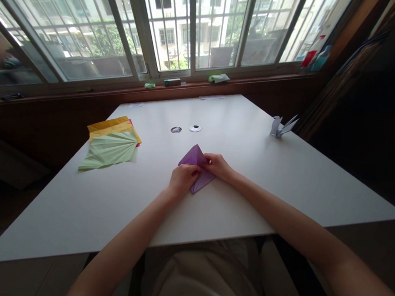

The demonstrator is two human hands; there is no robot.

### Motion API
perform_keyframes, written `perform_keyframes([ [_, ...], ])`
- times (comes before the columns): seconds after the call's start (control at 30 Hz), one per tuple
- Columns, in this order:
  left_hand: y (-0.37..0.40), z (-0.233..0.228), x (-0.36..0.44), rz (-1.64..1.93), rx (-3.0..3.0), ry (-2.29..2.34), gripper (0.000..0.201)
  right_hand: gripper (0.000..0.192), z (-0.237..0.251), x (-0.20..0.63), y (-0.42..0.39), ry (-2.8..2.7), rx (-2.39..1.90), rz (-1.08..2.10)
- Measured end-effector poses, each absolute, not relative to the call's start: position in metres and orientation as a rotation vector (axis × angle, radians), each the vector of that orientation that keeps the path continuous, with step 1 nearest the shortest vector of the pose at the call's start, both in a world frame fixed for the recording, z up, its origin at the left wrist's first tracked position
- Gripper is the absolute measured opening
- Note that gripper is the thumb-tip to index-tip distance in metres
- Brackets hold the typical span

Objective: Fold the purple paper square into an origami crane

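Observation:
A folded purple paper, kite-shaped, lies flat on the white table in front of me. My left hand presses on its left edge with the fingers curled onto the paper. My right hand pinches the right side of the same paper near its middle. Both hands touch the paper and cover part of its centre.
A stack of creased green, yellow and red sheets lies at the left. A white paper crane stands at the far right. Two small round discs sit beyond the purple paper. Small items rest on the windowsill.

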State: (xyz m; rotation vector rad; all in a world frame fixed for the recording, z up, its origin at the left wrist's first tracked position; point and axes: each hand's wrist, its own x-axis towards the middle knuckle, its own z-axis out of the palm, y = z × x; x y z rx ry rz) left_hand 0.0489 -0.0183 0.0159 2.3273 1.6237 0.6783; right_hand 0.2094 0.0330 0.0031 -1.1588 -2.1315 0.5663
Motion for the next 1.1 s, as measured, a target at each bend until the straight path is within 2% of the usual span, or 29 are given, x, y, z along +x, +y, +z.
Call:
perform_keyframes([
  [0.47, -0.019, 0.011, 0.049, 0.763, 2.360, 1.607, 0.018, 0.015, 0.000, 0.210, 0.036, -2.199, -1.123, 0.633],
  [0.57, -0.017, 0.012, 0.046, 0.928, 2.363, 1.625, 0.012, 0.019, 0.000, 0.209, 0.036, -2.208, -1.098, 0.657],
  [0.63, -0.014, 0.015, 0.043, 1.186, 2.359, 1.606, 0.008, 0.020, 0.000, 0.208, 0.035, -2.216, -1.053, 0.696],
  [0.73, -0.008, 0.019, 0.038, 1.563, 2.207, 1.578, 0.039, 0.022, 0.001, 0.207, 0.030, -2.266, -0.981, 0.733],
  [0.8, -0.006, 0.022, 0.034, 1.487, 2.099, 1.461, 0.050, 0.023, 0.002, 0.205, 0.026, -2.307, -0.905, 0.747],
  [0.9, -0.005, 0.023, 0.032, 1.184, 1.937, 1.394, 0.023, 0.022, 0.003, 0.203, 0.020, -2.366, -0.801, 0.735],
  [0.93, -0.005, 0.023, 0.031, 1.148, 1.898, 1.383, 0.022, 0.022, 0.004, 0.203, 0.018, -2.376, -0.800, 0.712],
  [1.1, -0.007, 0.024, 0.033, 1.161, 1.800, 1.340, 0.032, 0.017, 0.007, 0.201, 0.014, -2.363, -0.856, 0.637],
])
